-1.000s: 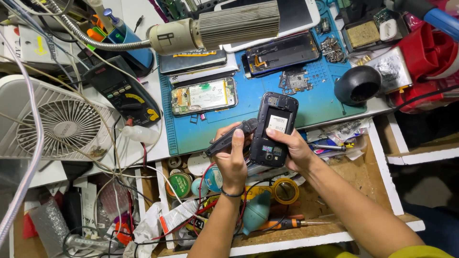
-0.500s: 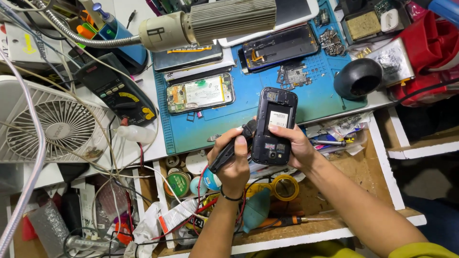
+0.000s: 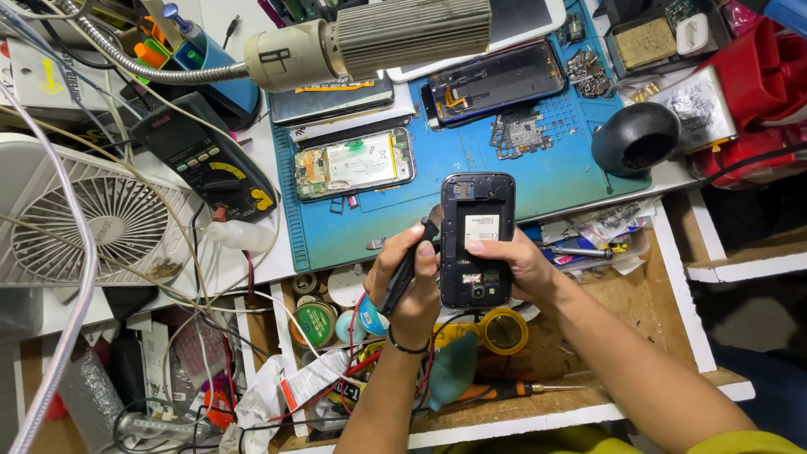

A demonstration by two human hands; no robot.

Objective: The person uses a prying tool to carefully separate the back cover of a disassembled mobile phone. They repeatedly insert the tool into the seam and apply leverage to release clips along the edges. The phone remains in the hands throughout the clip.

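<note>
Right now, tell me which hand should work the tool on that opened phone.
Left, probably: the left hand already grips the dark tool beside the opened phone, while the right hand supports it.

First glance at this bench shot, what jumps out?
Centre frame, the right hand holds an opened black phone, back cover off, while the left hand grips a dark tool beside it. Behind them lies a blue work mat strewn with dismantled phones; a white fan sits far left.

Both hands (image 3: 471,273) raised, fingers curled.
</note>
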